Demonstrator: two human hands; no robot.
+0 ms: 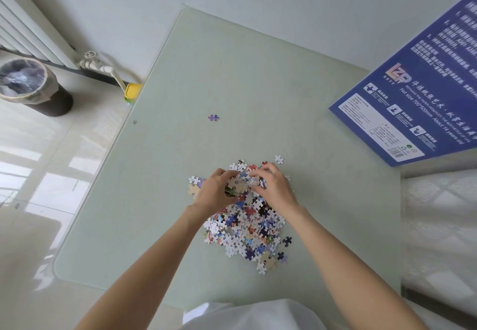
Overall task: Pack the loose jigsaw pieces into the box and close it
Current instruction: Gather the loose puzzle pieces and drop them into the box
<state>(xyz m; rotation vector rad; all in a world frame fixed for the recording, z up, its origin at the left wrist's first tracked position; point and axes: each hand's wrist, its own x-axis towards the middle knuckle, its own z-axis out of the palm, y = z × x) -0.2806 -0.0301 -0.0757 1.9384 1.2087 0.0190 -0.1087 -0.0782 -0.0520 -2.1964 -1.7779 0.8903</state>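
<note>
Covering pile top, hands, box cropped

The jigsaw pieces form a mixed heap of white, dark blue, purple, red, orange and pale tan, with one green-looking piece near the top, though it is too small to be sure. A lone piece is purple. The table is pale mint green. The box is deep blue with white lettering, a white label panel and a multicoloured logo. The bin is dark brown with a clear liner.
</note>
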